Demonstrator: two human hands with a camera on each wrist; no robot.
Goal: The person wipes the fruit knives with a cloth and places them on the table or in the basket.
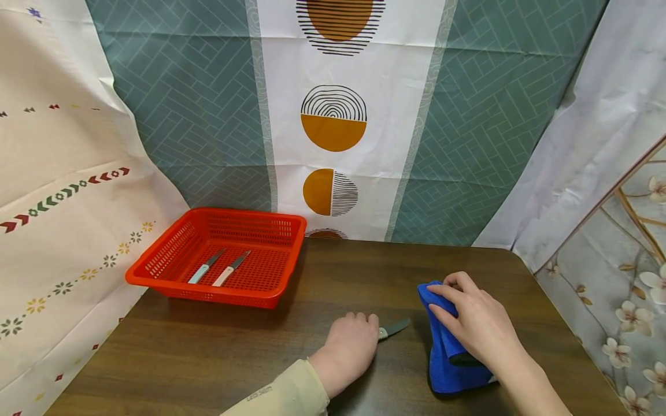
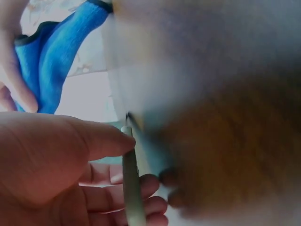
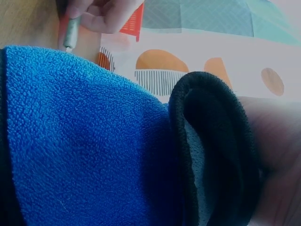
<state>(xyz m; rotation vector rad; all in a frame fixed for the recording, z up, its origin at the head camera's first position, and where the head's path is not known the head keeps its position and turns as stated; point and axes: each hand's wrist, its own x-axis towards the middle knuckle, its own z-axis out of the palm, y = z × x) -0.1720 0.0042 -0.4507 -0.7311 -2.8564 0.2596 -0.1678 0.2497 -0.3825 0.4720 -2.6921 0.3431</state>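
Near the front middle of the table, my left hand (image 1: 350, 346) holds a small knife (image 1: 396, 327) by its handle, the blade pointing right towards the cloth. The left wrist view shows the thumb and fingers pinching its pale green handle (image 2: 133, 188). To the right, my right hand (image 1: 481, 323) grips the upper part of a blue cloth (image 1: 451, 374) with dark edging, folded over on itself. The lower part of the cloth drapes down by the tabletop. In the right wrist view the fuzzy blue cloth (image 3: 84, 141) fills much of the picture and hides the fingertips.
A red plastic basket (image 1: 286, 260) stands at the back left of the wooden table (image 1: 218, 346). Inside lie two knives, one with a light blue handle (image 1: 199, 274) and one with a pale pink handle (image 1: 222, 276). Patterned fabric (image 1: 343, 69) hangs behind the table.
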